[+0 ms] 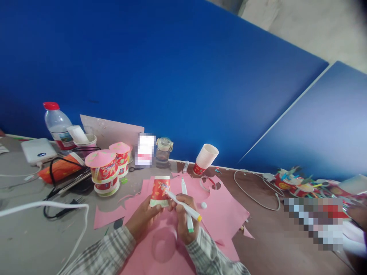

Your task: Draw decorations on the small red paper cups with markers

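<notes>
My left hand [145,214] is closed around the lower rim of a red patterned paper cup [159,189], which stands bottom-up over pink paper [226,214]. In my right hand [185,225] are two white markers. The marker with a yellow end [190,212] points its tip at the cup's side; whether it touches I cannot tell. The marker with a green end [184,187] sticks up between the fingers. A white marker cap or small round piece [203,205] lies on the paper just right of my right hand.
Lantern-like cups with pink cone tops [103,164] stand left, near a bottle [59,124], cables and a power bank [38,151]. Behind are a lidded jar [163,152], a screen [145,149] and stacked cups [206,158]. Pen-filled cups [304,189] and a person's arm are at right.
</notes>
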{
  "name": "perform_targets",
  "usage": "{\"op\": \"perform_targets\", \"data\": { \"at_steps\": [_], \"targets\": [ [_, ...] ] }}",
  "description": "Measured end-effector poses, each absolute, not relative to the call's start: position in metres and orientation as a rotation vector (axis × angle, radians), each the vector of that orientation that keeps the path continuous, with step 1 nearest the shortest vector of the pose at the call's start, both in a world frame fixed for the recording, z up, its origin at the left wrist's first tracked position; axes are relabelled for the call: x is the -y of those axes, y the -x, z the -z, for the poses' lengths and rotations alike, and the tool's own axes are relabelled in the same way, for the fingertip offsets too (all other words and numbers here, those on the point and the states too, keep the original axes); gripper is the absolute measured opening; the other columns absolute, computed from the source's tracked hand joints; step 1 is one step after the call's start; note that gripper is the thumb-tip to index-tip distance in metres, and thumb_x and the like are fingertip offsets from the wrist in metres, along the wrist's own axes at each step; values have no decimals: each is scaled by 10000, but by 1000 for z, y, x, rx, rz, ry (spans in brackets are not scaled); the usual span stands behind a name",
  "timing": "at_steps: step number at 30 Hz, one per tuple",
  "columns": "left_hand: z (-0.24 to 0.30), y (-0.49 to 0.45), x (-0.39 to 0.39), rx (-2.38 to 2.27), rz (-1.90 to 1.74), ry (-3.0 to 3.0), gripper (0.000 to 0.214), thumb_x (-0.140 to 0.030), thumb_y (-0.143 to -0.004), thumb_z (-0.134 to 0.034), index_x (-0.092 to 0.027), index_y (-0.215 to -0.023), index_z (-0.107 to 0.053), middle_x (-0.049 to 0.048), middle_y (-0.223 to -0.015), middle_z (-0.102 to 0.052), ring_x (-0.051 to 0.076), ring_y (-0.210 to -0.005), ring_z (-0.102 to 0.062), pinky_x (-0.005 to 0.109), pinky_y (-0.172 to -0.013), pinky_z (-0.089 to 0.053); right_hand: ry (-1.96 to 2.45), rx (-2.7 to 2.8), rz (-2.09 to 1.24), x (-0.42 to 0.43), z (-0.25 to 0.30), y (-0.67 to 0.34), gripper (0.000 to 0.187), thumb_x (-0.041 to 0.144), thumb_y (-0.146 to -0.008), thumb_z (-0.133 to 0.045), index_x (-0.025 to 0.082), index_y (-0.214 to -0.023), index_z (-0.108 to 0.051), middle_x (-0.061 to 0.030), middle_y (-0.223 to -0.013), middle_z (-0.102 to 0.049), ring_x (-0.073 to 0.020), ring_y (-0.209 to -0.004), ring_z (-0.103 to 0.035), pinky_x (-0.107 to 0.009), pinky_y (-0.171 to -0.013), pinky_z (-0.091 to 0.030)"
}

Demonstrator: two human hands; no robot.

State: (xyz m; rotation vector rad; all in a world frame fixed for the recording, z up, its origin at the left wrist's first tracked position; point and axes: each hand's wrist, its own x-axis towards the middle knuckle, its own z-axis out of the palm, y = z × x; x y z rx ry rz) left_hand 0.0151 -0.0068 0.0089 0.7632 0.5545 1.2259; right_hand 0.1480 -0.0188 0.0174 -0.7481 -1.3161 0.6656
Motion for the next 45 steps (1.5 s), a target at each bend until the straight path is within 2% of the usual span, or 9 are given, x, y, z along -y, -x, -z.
{"op": "perform_targets", "data": {
  "at_steps": [5, 9, 12, 16, 21, 31, 38, 45],
  "targets": [
    [-10, -14, 8, -575, -1191, -631, 301, -206, -569, -593, -174, -865, -637, 126, -857, -655, 333, -887, -495, 476, -821, -317, 779, 1281, -713, 15, -19, -151, 186, 365, -808, -495, 218, -879, -587, -9, -647, -626, -204, -506, -622, -342, -501, -526],
    [-10, -14, 7, -624, -1185, -569, 318, -206, -544, -602, -186, -858, -642, 122, -871, -658, 334, -915, -485, 479, -828, -304, 777, 1274, -733, 14, -19, -152, 199, 376, -809, -488, 215, -878, -582, -2, -626, -626, -202, -507, -615, -348, -507, -524],
    [-11, -14, 6, -654, -1210, -635, 322, -172, -527, -624, -162, -848, -645, 131, -827, -659, 335, -863, -498, 472, -777, -328, 766, 1271, -738, 14, -18, -151, 205, 376, -805, -496, 207, -878, -586, -9, -633, -629, -202, -510, -620, -340, -497, -526],
    [-11, -13, 5, -684, -1234, -743, 296, -223, -534, -634, -133, -816, -644, 129, -741, -646, 313, -750, -503, 433, -657, -357, 764, 1272, -748, 14, -19, -152, 211, 381, -803, -501, 206, -886, -584, -12, -656, -628, -202, -514, -625, -339, -498, -530],
    [-9, -12, 4, -787, -1219, -753, 329, -259, -466, -679, -144, -773, -653, 92, -669, -615, 265, -637, -464, 366, -524, -326, 787, 1290, -753, 14, -16, -153, 209, 383, -809, -488, 212, -891, -574, -9, -657, -621, -207, -528, -623, -352, -519, -528],
    [-10, -12, 3, -720, -1234, -747, 342, -215, -479, -687, -157, -814, -648, 48, -576, -581, 212, -508, -438, 328, -450, -312, 779, 1284, -764, 15, -16, -153, 210, 390, -803, -492, 216, -889, -573, -9, -659, -615, -208, -526, -621, -354, -513, -525],
    [-9, -9, 2, -841, -1135, -767, 376, -300, -450, -688, -141, -781, -606, -39, -372, -437, 116, -308, -285, 264, -302, -165, 788, 1281, -693, 17, -24, -150, 213, 394, -804, -493, 210, -865, -582, -6, -643, -610, -201, -501, -618, -354, -512, -527],
    [-12, -9, 3, -881, -1125, -838, 447, -288, -475, -685, -142, -881, -567, -76, -347, -379, 87, -271, -212, 256, -272, -133, 788, 1284, -708, 16, -23, -151, 213, 389, -805, -492, 209, -869, -585, -9, -655, -615, -201, -503, -618, -344, -497, -522]
  ]
}}
